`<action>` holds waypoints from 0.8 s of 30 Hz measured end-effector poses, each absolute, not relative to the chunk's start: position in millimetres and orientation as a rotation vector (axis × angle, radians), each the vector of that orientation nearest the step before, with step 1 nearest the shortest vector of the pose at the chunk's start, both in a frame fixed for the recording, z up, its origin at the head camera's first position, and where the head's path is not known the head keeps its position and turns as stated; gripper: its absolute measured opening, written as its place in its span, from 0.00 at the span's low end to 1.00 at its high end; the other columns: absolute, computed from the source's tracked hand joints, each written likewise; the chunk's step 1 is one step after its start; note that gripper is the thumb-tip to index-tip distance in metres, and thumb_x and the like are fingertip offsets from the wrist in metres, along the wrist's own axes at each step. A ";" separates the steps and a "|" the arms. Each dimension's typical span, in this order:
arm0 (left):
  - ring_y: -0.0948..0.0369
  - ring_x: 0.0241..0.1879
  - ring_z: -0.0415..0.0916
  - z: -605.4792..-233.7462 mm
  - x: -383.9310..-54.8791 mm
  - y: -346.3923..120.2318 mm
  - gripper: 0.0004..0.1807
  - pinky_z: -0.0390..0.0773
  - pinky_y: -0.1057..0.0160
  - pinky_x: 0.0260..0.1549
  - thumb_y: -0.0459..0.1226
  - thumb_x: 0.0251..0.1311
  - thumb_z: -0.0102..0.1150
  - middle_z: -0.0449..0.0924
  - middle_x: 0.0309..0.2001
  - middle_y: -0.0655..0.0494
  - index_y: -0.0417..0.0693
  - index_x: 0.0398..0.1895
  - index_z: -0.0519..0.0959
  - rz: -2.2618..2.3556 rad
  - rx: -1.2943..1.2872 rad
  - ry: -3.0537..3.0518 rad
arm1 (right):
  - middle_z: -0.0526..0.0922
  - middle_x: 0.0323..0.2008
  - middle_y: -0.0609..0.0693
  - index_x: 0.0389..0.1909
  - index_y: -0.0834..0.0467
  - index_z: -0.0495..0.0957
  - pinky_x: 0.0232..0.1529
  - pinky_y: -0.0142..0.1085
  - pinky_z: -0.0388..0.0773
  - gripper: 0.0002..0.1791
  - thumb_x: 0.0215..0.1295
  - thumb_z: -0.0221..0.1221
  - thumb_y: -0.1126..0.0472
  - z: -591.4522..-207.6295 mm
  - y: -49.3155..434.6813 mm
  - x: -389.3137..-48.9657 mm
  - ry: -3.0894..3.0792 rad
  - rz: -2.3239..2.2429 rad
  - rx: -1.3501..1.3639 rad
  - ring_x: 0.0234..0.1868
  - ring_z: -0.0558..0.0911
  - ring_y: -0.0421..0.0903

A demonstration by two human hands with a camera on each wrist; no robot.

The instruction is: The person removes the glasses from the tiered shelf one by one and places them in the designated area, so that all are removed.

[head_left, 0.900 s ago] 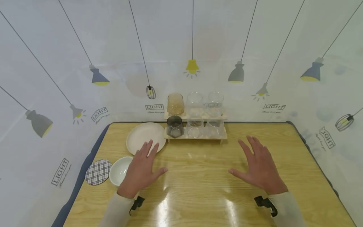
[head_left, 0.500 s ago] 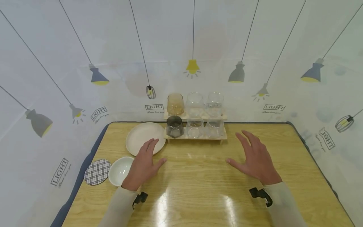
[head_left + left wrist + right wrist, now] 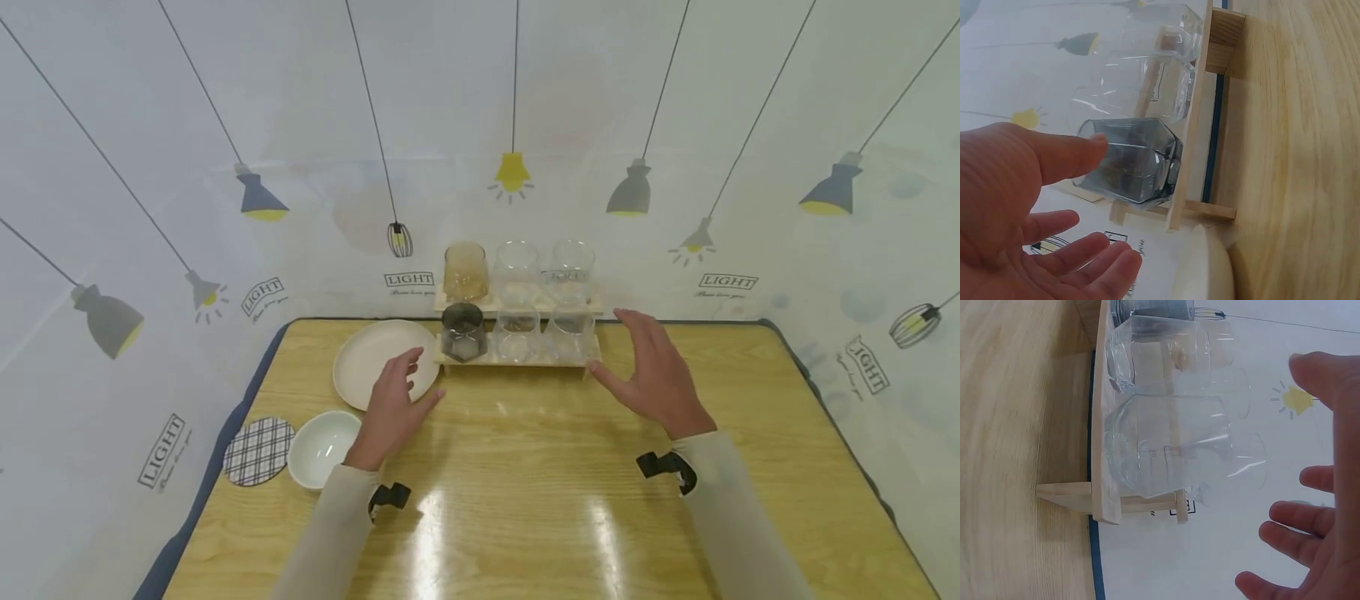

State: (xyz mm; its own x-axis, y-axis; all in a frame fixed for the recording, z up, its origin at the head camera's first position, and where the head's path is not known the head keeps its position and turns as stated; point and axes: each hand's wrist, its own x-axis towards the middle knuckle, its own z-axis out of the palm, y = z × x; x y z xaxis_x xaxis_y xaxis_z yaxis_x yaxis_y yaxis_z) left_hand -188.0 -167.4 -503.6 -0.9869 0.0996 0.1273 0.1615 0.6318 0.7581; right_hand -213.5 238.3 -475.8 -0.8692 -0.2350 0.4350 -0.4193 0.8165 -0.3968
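Observation:
My left hand (image 3: 392, 410) hovers over the near edge of the cream plate (image 3: 367, 350), fingers loosely bent and holding nothing. In the left wrist view its thumb overlaps the dark grey glass (image 3: 1132, 159) on the lower shelf. My right hand (image 3: 654, 372) is at the right end of the two-step wooden rack (image 3: 480, 362), fingers spread and nothing in them. Nearest to it is the clear glass (image 3: 1169, 447) at the lower right, with another clear glass (image 3: 516, 336) beside it. An amber glass (image 3: 466, 273) and two clear glasses fill the upper step.
A white bowl (image 3: 321, 450) sits left of my left hand, beside a checked round coaster (image 3: 258, 452). The wooden table (image 3: 517, 483) ends at a wall (image 3: 322, 167) printed with lamps behind the rack.
Both hands have moved forward toward the rack, the right one farther. The left fingers have curled slightly more. The glasses, plate and bowl have stayed in place.

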 end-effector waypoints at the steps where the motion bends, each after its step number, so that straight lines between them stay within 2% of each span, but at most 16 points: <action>1: 0.43 0.71 0.72 -505.2 -190.4 -166.6 0.41 0.78 0.45 0.66 0.43 0.69 0.70 0.67 0.73 0.41 0.45 0.80 0.62 -1.336 -0.197 -2.760 | 0.69 0.73 0.64 0.80 0.59 0.62 0.61 0.67 0.75 0.49 0.66 0.68 0.39 -474.8 236.5 -217.4 -2.639 0.724 0.479 0.71 0.72 0.66; 9: 0.42 0.71 0.73 -518.3 -211.7 -158.6 0.37 0.79 0.47 0.67 0.38 0.69 0.69 0.69 0.72 0.41 0.45 0.78 0.66 -1.618 0.007 -2.653 | 0.67 0.76 0.64 0.83 0.59 0.56 0.67 0.67 0.70 0.49 0.72 0.62 0.37 -472.2 222.5 -249.8 -2.670 0.967 0.414 0.72 0.71 0.65; 18: 0.44 0.68 0.77 -532.3 -230.1 -150.0 0.35 0.80 0.49 0.65 0.35 0.66 0.70 0.74 0.70 0.40 0.44 0.75 0.71 -1.684 0.112 -2.618 | 0.63 0.78 0.62 0.83 0.60 0.54 0.72 0.65 0.67 0.52 0.70 0.62 0.34 -459.8 206.1 -284.7 -2.628 1.185 0.301 0.77 0.66 0.62; 24: 0.46 0.68 0.77 -530.8 -241.7 -148.7 0.33 0.80 0.47 0.64 0.39 0.67 0.70 0.75 0.71 0.45 0.48 0.74 0.73 -1.653 0.124 -2.670 | 0.64 0.78 0.63 0.83 0.60 0.51 0.75 0.62 0.66 0.55 0.68 0.65 0.35 -451.6 204.1 -313.9 -2.606 1.288 0.205 0.78 0.66 0.63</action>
State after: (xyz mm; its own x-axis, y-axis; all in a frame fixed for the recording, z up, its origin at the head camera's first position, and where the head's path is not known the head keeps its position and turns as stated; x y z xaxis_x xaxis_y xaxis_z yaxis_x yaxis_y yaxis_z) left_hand -241.7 -148.7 -530.8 -0.9969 -0.0668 -0.0425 -0.0678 0.4437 0.8936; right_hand -313.9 204.1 -451.6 -0.9644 -0.0243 0.2632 -0.2238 0.6048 -0.7643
